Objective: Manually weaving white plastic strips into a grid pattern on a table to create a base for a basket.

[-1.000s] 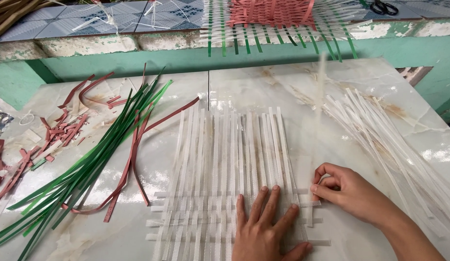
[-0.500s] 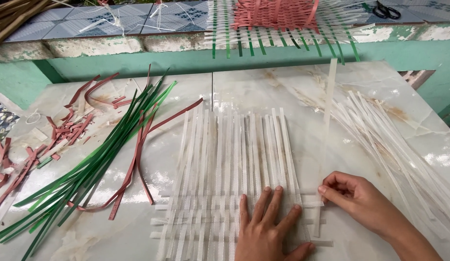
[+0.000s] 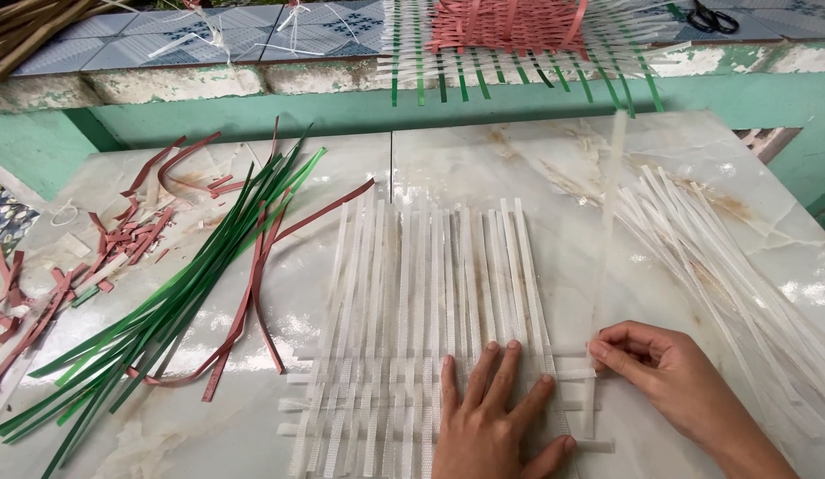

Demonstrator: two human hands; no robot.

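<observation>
1. The left hand (image 3: pixel 497 417) lies flat, fingers spread, pressing the woven mat of white plastic strips (image 3: pixel 421 328) onto the pale marble surface (image 3: pixel 537 168).
2. The right hand (image 3: pixel 665 372) pinches a single long white strip (image 3: pixel 605 266) standing upright at the mat's right edge.
3. A loose pile of white strips (image 3: pixel 732 257) lies right of it.
4. Green strips (image 3: pixel 191 293) and reddish-brown strips (image 3: pixel 253 302) lie to the left.

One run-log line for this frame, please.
left hand: flat on white mat | right hand: pinching upright white strip at mat's right edge | green strips left
</observation>
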